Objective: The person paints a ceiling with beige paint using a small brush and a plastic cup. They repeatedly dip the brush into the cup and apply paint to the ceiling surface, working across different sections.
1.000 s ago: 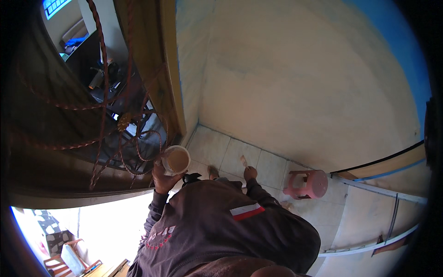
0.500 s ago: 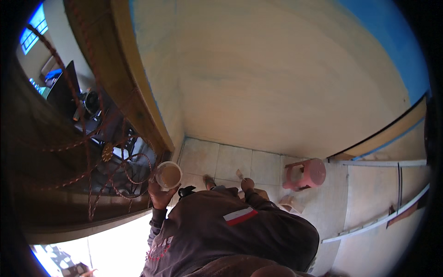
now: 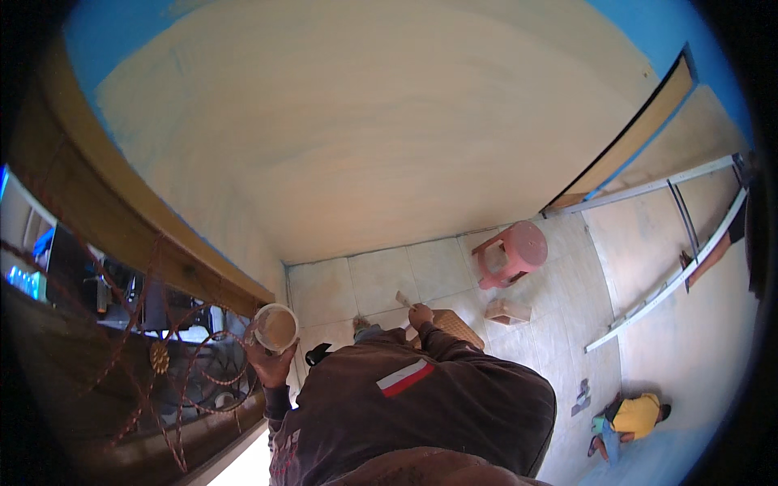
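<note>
My left hand [image 3: 268, 361] grips a round white tub [image 3: 275, 327] of beige, paste-like material beside the dark wooden doorway. Lower in front of me, right of the tub, my right hand [image 3: 421, 317] is closed on a small brush [image 3: 403, 299] with a pale tip. Behind that hand, a woven tan item [image 3: 459, 332] lies low, and a small beige box [image 3: 508, 311] sits on the tiles. My dark top hides much of the floor below me.
A pink stool [image 3: 523, 251] stands by the beige-and-blue wall [image 3: 405, 130]. At right, a metal ladder [image 3: 648, 296] leans across, and a person [image 3: 634, 415] in yellow crouches low. Twisted cords [image 3: 142, 389] hang over the doorway [image 3: 174, 247] at left.
My view has turned rightward: the doorway has shifted left, the stool and ladder higher. The crouching person has come into view. Both hands still hold the same things.
</note>
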Tool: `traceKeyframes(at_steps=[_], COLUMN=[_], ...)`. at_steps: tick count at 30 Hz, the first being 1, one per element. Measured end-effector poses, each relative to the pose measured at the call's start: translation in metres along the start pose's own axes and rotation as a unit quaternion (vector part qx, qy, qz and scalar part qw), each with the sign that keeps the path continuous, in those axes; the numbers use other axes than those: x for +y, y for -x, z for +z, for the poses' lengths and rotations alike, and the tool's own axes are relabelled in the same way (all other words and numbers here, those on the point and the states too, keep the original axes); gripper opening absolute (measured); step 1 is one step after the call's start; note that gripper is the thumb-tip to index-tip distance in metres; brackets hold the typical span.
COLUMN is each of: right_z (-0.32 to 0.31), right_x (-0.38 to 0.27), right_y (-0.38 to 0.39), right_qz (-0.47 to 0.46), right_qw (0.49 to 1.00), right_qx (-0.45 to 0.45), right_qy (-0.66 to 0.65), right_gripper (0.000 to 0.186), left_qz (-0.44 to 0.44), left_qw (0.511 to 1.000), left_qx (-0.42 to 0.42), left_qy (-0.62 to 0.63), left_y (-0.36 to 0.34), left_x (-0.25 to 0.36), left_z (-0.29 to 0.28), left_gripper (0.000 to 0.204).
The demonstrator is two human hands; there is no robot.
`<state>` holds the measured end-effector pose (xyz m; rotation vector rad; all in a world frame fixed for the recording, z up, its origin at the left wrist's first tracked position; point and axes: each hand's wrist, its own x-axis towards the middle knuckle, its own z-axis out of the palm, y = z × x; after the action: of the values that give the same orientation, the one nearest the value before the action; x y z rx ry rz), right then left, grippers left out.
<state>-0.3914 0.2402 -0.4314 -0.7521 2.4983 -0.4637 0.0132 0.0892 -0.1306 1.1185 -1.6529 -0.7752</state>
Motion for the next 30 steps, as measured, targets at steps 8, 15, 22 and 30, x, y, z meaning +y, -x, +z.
traceKeyframes(at_steps=[8,15,22,30], right_z=[-0.004,-0.003,-0.012,-0.023], right_x=[0.037,0.031,0.014,-0.022], right_y=[-0.017,-0.051,-0.101,-0.126], right_qz=[0.008,0.046,0.005,-0.013], right_qw=[0.999,0.998,0.999,0.997], right_qx=[0.027,0.031,0.026,0.063], right_qy=[-0.016,-0.036,-0.031,-0.046], right_gripper=[0.032,0.032,0.033,0.031], left_qz=[0.026,0.084,0.069,-0.005], left_qw=[0.991,0.991,0.993,0.987], left_qx=[-0.076,-0.091,-0.087,-0.082], left_qy=[-0.104,-0.052,-0.023,0.140], left_y=[-0.047,-0.102,-0.146,-0.162], left_x=[0.005,0.017,0.032,0.002], left_z=[0.037,0.083,0.122,0.145], left_gripper=[0.087,0.089,0.087,0.088])
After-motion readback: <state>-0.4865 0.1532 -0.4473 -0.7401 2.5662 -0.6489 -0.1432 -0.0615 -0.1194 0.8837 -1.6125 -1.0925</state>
